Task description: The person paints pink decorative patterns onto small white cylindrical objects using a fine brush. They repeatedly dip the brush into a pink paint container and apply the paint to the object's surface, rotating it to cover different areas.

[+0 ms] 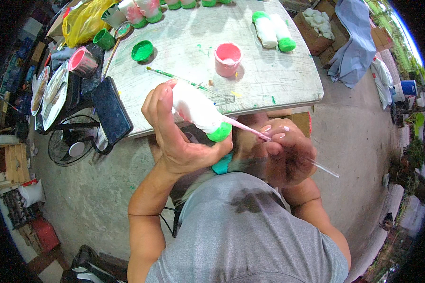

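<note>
White, green-ended cylinder [198,109] clasped by left hand [173,137]; at its four o'clock, right hand [292,154] pinches pink-tipped clear-handled brush [243,126]; slipping could smear paint.

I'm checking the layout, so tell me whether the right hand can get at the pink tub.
Probably yes: the right hand holds a thin stick, but the pink tub stands open on the table, with nothing visible blocking the way.

White-and-green cylindrical piece [197,107] in left hand [174,145], before pink round cup [227,67] on white scuffed table [288,81]. Green round container [142,50] left of cup; black rectangular phone [112,111] at table's left edge.
</note>
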